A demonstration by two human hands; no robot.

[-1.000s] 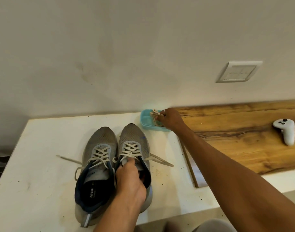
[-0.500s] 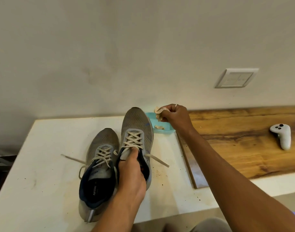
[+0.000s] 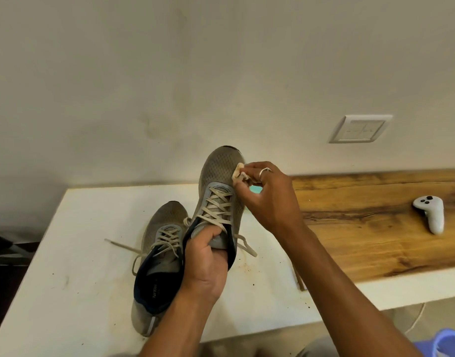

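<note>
Your left hand (image 3: 205, 256) grips the raised shoe (image 3: 217, 181) at its opening. The thumb lies across the tongue just below the laces (image 3: 217, 206), and the fingers curl round the collar. The shoe is lifted off the table (image 3: 66, 266) and tilted, with its toe pointing up at the wall above the table's far edge and its heel end in your hand.

Your right hand (image 3: 267, 194) pinches a small cream cloth (image 3: 238, 171) between the thumb and the fingertips. The cloth touches the right side of the shoe's toe. A ring (image 3: 264, 171) sits on one finger of that hand. A sliver of a teal dish (image 3: 255, 189) shows behind the hand at the table's far edge.

The second shoe (image 3: 159, 253) lies flat on the table just left of the raised one, its heel toward the near edge and one lace end trailing to the left.

A wooden board (image 3: 376, 215) covers the table's right side, and a white controller (image 3: 430, 213) rests on it near the right edge. A wall switch (image 3: 360, 128) is mounted above the board. Part of a blue bucket (image 3: 450, 343) shows below the table's near right corner.
</note>
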